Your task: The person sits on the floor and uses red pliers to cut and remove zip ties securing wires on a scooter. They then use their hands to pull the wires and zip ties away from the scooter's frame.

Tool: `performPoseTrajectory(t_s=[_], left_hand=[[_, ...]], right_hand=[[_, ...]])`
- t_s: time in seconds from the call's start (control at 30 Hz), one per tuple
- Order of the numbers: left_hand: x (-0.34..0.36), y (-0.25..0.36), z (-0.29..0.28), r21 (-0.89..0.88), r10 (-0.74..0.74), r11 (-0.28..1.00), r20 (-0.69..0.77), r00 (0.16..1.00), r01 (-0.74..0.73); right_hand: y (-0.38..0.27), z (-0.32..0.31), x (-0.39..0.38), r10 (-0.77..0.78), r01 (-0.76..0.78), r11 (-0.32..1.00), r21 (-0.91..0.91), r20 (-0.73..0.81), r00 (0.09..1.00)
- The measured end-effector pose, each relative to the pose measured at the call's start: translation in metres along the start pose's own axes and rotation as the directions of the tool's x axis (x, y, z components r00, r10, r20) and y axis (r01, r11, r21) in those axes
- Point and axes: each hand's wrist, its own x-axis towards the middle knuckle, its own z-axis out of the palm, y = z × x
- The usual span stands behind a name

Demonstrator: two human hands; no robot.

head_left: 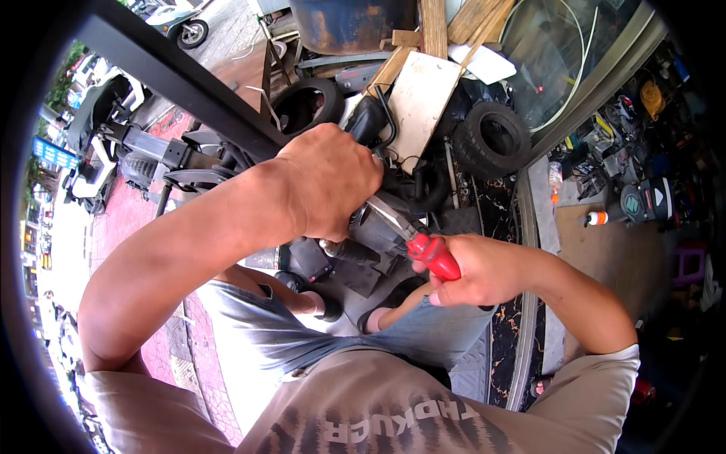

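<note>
My right hand (488, 271) is closed around the red handles of a pair of pliers (435, 257). Their metal jaws point up and left, with the tips close beside the lower edge of my left hand (333, 178). That left hand is curled into a fist, back upward, and hides whatever lies within its fingers. Just beyond it are a rounded black part (366, 119) and a bent black bar (390, 125). Dark vehicle parts (378, 236) sit below both hands, between my knees; the spot at the plier tips is partly covered.
Two small tyres (495, 140) lie ahead, among wooden boards (423, 98) and a blue drum (352, 23). A dark metal post (189, 83) slants across the left, with a stripped vehicle frame (166, 151) behind it. Cluttered tools and bottles (597, 219) fill the right side.
</note>
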Motion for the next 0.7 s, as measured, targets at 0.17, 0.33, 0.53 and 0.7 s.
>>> performPoseTrajectory(t_s=[0.17,0.33,0.53,0.7], left_hand=[[-0.001,-0.002,0.006,0.007,-0.007,1.000,-0.050,0.999,0.007],[-0.001,-0.001,0.008,-0.002,-0.012,1.000,-0.063,0.998,0.012],[0.000,0.001,0.008,0.035,-0.012,0.999,-0.059,0.998,0.014],[-0.002,0.000,0.007,0.051,0.011,0.999,-0.083,0.997,-0.007]], right_hand=[[0.015,0.019,0.001,0.017,-0.030,0.995,-0.095,-0.130,0.991],[0.018,0.044,-0.005,-0.140,-0.069,0.910,-0.409,-0.460,0.877],[0.006,0.047,-0.011,-0.084,-0.127,0.912,-0.391,-0.479,0.874],[-0.011,0.044,-0.013,-0.054,-0.155,0.915,-0.372,-0.495,0.867]])
